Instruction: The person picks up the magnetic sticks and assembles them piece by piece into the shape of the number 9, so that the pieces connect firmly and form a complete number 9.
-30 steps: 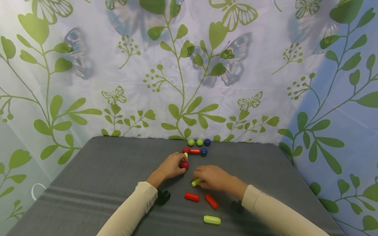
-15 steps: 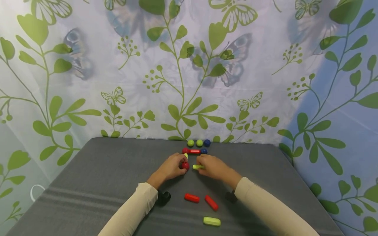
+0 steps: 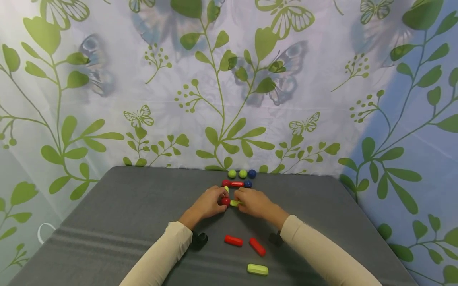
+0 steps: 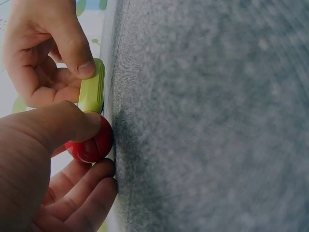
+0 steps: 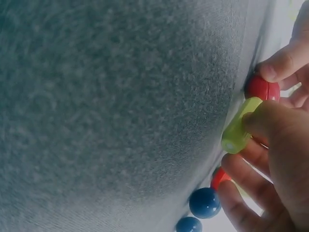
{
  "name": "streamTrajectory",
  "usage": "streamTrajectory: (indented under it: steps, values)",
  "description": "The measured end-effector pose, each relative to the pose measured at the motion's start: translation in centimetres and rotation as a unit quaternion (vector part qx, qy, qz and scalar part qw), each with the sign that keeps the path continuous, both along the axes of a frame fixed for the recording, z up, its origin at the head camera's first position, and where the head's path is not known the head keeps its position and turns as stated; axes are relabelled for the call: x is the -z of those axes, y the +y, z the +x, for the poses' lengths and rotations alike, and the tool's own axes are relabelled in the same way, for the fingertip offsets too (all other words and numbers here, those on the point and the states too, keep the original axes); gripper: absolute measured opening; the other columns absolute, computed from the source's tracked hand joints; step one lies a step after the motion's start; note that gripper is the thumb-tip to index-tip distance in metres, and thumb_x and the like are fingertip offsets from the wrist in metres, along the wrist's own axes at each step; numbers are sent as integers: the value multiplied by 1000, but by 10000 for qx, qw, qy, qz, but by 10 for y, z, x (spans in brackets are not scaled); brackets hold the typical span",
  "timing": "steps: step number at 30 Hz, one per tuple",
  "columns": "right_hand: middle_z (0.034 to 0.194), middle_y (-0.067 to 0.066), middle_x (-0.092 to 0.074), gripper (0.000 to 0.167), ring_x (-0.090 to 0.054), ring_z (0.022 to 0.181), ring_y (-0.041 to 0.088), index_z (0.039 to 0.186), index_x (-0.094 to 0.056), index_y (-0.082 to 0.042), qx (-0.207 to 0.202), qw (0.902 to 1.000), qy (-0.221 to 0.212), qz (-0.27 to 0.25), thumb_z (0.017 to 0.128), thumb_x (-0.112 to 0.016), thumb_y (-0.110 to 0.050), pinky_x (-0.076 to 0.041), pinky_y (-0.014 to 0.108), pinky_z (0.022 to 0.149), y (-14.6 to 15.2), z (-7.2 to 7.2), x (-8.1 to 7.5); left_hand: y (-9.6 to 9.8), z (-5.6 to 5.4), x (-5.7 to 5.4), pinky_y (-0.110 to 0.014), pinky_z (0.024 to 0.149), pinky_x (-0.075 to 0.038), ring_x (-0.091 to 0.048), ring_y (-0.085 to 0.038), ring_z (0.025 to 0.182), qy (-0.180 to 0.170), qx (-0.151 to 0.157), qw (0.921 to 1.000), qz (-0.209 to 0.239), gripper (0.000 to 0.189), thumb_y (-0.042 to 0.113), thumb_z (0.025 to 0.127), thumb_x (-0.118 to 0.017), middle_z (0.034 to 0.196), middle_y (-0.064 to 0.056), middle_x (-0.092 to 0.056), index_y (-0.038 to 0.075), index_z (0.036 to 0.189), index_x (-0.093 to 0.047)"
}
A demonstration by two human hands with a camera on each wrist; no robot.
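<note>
My left hand (image 3: 209,203) pinches a shiny red ball (image 4: 94,142) between thumb and fingers, low over the grey table. In my right hand (image 3: 255,201) a yellow-green rod (image 5: 237,126) is pinched by thumb and fingers; its far end meets the red ball. Another yellow-green rod (image 3: 226,189) runs from behind the left fingers toward a second red ball (image 3: 226,183). That ball stands at the left end of a red rod (image 3: 237,184), with a blue ball (image 3: 248,184) at the right end. Whether the held rod sticks to the ball, I cannot tell.
Two green balls, one the middle ball (image 3: 243,174), and a blue ball (image 3: 252,173) line the table's back. Nearer lie two red rods, one the left red rod (image 3: 233,240), and a yellow-green rod (image 3: 257,269). A patterned curtain (image 3: 229,87) hangs behind the grey table (image 3: 143,198).
My right hand has moved away from me and to the left, turning its yellow-green rod crosswise and bringing it up against the red ball. My left hand has stayed nearly still, holding the ball.
</note>
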State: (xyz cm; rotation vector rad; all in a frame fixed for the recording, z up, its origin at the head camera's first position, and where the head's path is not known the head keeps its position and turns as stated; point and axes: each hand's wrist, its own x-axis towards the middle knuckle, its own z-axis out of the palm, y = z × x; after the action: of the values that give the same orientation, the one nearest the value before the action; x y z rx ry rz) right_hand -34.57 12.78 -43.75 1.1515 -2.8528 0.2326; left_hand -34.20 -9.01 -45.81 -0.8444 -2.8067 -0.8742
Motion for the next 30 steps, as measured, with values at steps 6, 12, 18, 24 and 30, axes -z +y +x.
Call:
streamTrajectory:
  steps: [6, 12, 18, 24, 30]
  values:
    - [95, -6, -59, 17, -57, 75, 10, 99, -63, -18, -121, 9991, 389, 121, 89, -77, -15, -49, 30, 62, 3, -2, 1, 1, -1, 0, -32, 72, -49, -54, -15, 81, -2, 1, 10000, -2, 24, 14, 84, -80, 95, 0, -57, 16, 103, -65]
    - [97, -4, -60, 19, -59, 77, 12, 102, -64, -17, -176, 9984, 531, 68, 89, -77, -16, -51, 32, 64, 5, -1, 5, 1, 0, 2, -34, 74, -49, -54, -16, 82, -37, -18, 10000, -28, 25, 13, 84, -81, 95, -1, -57, 15, 104, -65]
    - [97, -4, -57, 22, -57, 74, 12, 105, -63, -18, 11, 9976, 687, 41, 89, -77, -22, -50, 32, 62, 6, 8, 4, 0, -1, 3, -34, 74, -49, -55, -16, 82, -34, -39, 10000, 33, 26, 13, 83, -81, 96, -1, -57, 15, 104, -65]
    - [96, -4, -57, 27, -58, 74, 12, 108, -64, -16, 193, 9981, 486, 328, 90, -75, -34, -51, 32, 60, 11, 45, -9, -2, -1, -3, -35, 78, -52, -60, -17, 86, -136, 36, 9999, 41, 25, 16, 84, -80, 99, -4, -60, 14, 105, -66]
    - [94, -5, -58, 31, -56, 71, 12, 106, -62, -17, 565, 9951, -536, 614, 91, -74, -41, -50, 36, 60, 19, 78, -17, 2, -10, -20, -37, 76, -52, -60, -17, 84, -53, -184, 9998, 57, 25, 21, 89, -78, 105, -10, -61, 11, 110, -68]
